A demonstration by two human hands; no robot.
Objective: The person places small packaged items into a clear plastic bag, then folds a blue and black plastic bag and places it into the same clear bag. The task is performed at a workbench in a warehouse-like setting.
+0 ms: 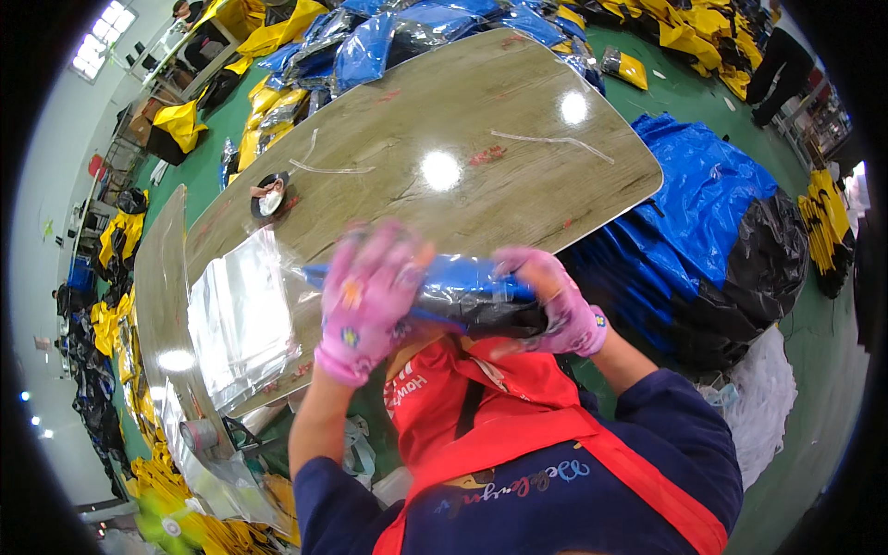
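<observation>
A folded blue and black package in clear plastic [472, 288] is held up between my two hands, near the table's front edge. My left hand [368, 298], in a pink patterned glove, presses on its left end with the fingers blurred. At the right end my right hand [558, 298], in a matching glove with bare fingertips showing, grips the package. To the left, a stack of clear plastic bags [243, 312] lies on the wood-patterned table [527, 187]. A small dark bowl [268, 196] with white contents sits behind the stack.
Thin clear strips [555, 137] lie on the table. Blue packages [364, 52] are heaped past its far edge. A large blue and black sheet pile [701, 208] stands at right. A tape roll [198, 436] is at lower left. A person [782, 66] stands at upper right.
</observation>
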